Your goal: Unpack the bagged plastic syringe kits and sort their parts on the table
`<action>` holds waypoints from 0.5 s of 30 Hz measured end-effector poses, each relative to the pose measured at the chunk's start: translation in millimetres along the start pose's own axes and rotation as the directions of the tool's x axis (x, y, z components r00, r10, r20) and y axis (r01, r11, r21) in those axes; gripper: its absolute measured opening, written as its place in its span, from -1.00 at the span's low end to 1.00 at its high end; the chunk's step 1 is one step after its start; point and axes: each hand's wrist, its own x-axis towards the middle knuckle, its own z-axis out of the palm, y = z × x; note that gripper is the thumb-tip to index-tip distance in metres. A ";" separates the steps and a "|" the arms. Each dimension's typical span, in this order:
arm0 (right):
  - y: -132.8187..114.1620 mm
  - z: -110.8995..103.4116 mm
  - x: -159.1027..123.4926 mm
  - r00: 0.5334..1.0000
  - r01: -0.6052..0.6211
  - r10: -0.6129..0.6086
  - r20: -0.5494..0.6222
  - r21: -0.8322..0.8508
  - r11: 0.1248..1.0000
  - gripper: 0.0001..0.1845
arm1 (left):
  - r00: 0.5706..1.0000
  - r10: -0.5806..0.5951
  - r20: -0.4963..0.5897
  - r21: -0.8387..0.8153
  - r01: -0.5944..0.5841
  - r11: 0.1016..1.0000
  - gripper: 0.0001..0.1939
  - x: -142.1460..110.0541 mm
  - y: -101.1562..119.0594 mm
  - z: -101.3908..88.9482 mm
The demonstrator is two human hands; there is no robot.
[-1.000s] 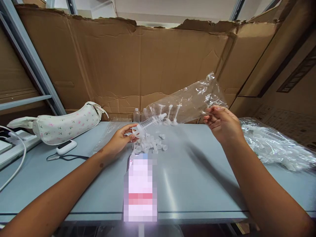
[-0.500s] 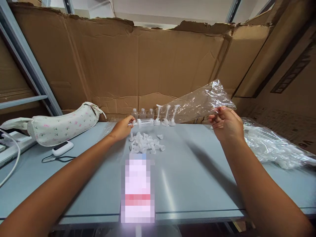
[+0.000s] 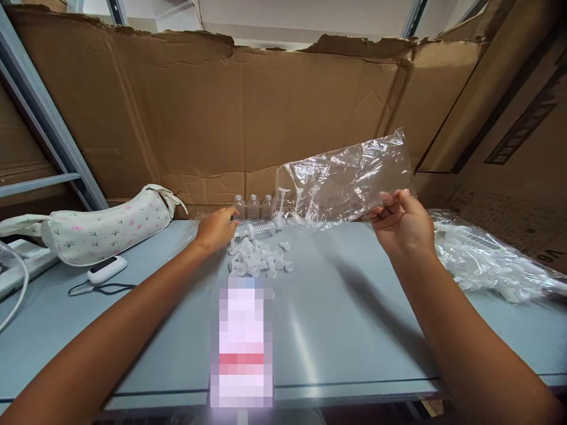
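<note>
My right hand (image 3: 401, 227) pinches the edge of a clear plastic bag (image 3: 349, 177), which stretches leftward above the table. The bag's left end hangs in front of several white pump-like pieces (image 3: 297, 203) standing upright. At the left end of a clear ribbed bottle (image 3: 264, 229), lying on its side, the fingers of my left hand (image 3: 217, 229) are closed; the exact grip is partly hidden. Small clear bottles (image 3: 253, 208) stand in a row behind it. Just in front lies a pile of translucent white caps (image 3: 257, 258).
A floral pouch (image 3: 110, 227) and a white device with a cord (image 3: 107, 270) lie at left. A clear bag of white pieces (image 3: 491, 260) rests at right. Cardboard (image 3: 221, 112) walls the back of the grey table (image 3: 354, 330). A blurred-out bright panel (image 3: 241, 342) stands at the front edge.
The clear bag has risen and spread open, its left end now covering the white pump-like pieces. The ribbed bottle has dropped slightly and tilted. My left hand has hardly moved.
</note>
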 end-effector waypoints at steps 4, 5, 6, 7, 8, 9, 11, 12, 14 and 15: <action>0.8 5.2 -5.7 0.997 -0.079 0.079 -0.021 0.010 0.997 -0.72 | 0.916 0.400 -0.020 0.216 -0.387 0.896 -0.69 -34.2 26.3 -13.0; 0.7 6.3 -6.7 0.996 -0.091 0.091 -0.024 0.009 0.996 -0.71 | 0.848 0.528 0.047 0.198 -0.526 0.827 -0.67 -43.5 32.8 -13.6; 0.5 7.0 -7.5 0.995 -0.097 0.097 -0.029 0.008 0.995 -0.71 | 0.779 0.618 0.105 0.172 -0.627 0.760 -0.65 -52.2 38.6 -12.9; 0.5 7.5 -8.1 0.995 -0.098 0.098 -0.032 0.008 0.995 -0.72 | 0.723 0.677 0.136 0.159 -0.691 0.706 -0.61 -59.9 43.4 -11.0; 0.7 7.6 -8.4 0.995 -0.097 0.097 -0.032 0.010 0.995 -0.72 | 0.679 0.716 0.160 0.156 -0.734 0.661 -0.53 -66.1 47.1 -7.9; 1.0 7.4 -8.7 0.995 -0.095 0.096 -0.032 0.011 0.995 -0.72 | 0.649 0.738 0.184 0.161 -0.761 0.628 -0.46 -70.6 49.5 -4.1; 2.1 6.1 -8.6 0.995 -0.099 0.099 -0.027 0.004 0.995 -0.72 | 0.624 0.752 0.214 0.184 -0.782 0.596 -0.38 -74.3 51.0 4.6; 2.9 5.2 -8.3 0.994 -0.105 0.105 -0.022 -0.006 0.994 -0.74 | 0.623 0.751 0.220 0.198 -0.782 0.591 -0.38 -73.6 50.5 8.7; 4.8 2.9 -7.2 0.993 -0.117 0.117 -0.002 -0.030 0.993 -0.77 | 0.626 0.745 0.230 0.224 -0.779 0.586 -0.43 -68.9 48.1 15.6; 5.9 1.8 -6.4 0.993 -0.117 0.117 0.009 -0.042 0.992 -0.78 | 0.627 0.742 0.239 0.237 -0.778 0.581 -0.46 -65.6 46.9 18.2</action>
